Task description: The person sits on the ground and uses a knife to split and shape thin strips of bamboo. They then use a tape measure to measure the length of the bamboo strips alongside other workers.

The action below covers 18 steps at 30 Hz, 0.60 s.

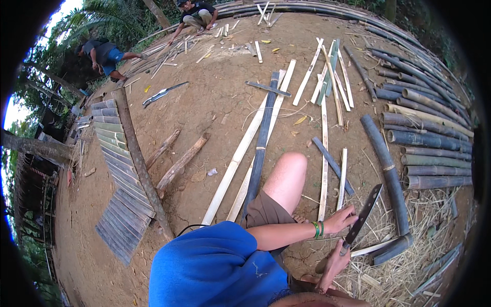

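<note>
My right hand (336, 262) is closed around the handle of a machete (364, 214), whose dark blade points up and away from me. Beside the blade is my left hand (339, 221), its fingers stretched toward the flat of it; I cannot tell whether they touch. Two green bracelets (319, 229) circle my left wrist. Just right of the handle lies a short dark bamboo piece (393, 250) next to a pale strip (369, 248). A long dark bamboo pole (387, 171) reaches away beyond it.
Stacked bamboo poles (429, 138) line the right side. Pale shavings (373, 286) cover the ground near me. Split strips (268, 123) lie ahead, with another blade (163, 93) farther left. A slatted bamboo panel (120, 153) rests by a log (135, 148). Two people (197, 15) work at the back left.
</note>
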{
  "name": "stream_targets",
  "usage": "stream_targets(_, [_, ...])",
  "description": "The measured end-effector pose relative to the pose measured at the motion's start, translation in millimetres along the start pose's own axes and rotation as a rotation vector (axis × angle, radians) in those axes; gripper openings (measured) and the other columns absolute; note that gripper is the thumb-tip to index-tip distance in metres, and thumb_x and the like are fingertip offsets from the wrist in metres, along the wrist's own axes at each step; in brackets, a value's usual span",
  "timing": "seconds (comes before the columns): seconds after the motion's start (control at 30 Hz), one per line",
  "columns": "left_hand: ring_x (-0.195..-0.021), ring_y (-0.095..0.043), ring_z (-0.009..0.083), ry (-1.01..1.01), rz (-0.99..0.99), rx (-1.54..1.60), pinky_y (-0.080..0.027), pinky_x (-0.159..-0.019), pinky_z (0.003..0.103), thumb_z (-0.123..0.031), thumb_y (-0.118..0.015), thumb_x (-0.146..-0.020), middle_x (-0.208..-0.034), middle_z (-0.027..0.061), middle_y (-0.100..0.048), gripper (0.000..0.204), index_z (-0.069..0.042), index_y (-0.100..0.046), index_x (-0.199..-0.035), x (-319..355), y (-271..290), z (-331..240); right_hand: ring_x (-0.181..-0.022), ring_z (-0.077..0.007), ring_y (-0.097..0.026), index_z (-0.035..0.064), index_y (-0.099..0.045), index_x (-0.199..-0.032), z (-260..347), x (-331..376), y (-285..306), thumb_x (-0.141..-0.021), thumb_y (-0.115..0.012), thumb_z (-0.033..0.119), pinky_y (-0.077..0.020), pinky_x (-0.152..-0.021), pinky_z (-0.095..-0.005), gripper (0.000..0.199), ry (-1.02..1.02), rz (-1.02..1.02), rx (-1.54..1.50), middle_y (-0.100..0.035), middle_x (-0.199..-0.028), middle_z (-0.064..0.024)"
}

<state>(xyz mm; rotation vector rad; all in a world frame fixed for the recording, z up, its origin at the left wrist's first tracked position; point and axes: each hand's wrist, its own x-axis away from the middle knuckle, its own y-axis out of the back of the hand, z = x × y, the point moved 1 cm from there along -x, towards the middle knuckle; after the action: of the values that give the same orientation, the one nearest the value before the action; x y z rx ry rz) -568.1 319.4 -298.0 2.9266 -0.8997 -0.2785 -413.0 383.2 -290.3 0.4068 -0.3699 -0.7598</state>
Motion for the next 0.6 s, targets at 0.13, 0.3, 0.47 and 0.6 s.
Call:
stream_targets(0.13, [-0.086,-0.049,0.0243,0.007,-0.034,0.031,-0.042,-0.082,0.037,-0.033,-0.049,-0.103,-0.09,0.0117,-0.047,0.031,-0.002,-0.046,-0.099,-3.1,15.8,10.3,-0.056,-0.0233,-0.047,-0.0055,-0.062,-0.083,-16.3,-18.5,-21.5,-0.093,-0.064,0.038,-0.0419,-0.058,-0.0425,0.044,-0.144,0.077,0.002,-0.053,-0.059,-0.0102])
stream_targets(0.3, [-0.084,-0.049,0.0206,0.057,0.013,0.084,-0.043,-0.08,0.036,-0.035,-0.049,-0.104,-0.089,0.0103,-0.05,0.033,-0.003,-0.046,-0.099,-10.0,24.0,12.2,-0.057,-0.0251,-0.05,-0.0073,-0.064,-0.088,-20.2,-22.9,-26.2,-0.092,-0.065,0.039,-0.0433,-0.061,-0.0418,0.047,-0.007,0.041,0.067,-0.057,-0.06,-0.0123])
stream_targets(0.47, [-0.083,-0.049,0.0174,0.075,-0.026,0.08,-0.043,-0.078,0.035,-0.036,-0.049,-0.104,-0.085,0.0083,-0.049,0.033,-0.003,-0.046,-0.098,-14.6,32.9,18.6,-0.057,-0.0217,-0.049,-0.0067,-0.065,-0.09,-49.8,-30.8,-36.0,-0.093,-0.065,0.036,-0.0422,-0.06,-0.0405,0.043,-0.096,0.096,0.062,-0.057,-0.06,-0.0105])
stream_targets(0.6, [-0.081,-0.052,0.0187,0.075,-0.09,0.06,-0.045,-0.078,0.036,-0.037,-0.05,-0.103,-0.086,0.0092,-0.052,0.034,-0.003,-0.049,-0.098,-11.0,25.0,24.4,-0.063,-0.0264,-0.054,-0.0072,-0.068,-0.098,-15.8,-16.8,-25.1,-0.092,-0.066,0.034,-0.0453,-0.066,-0.0423,0.042,0.009,0.073,0.156,-0.062,-0.069,-0.016])
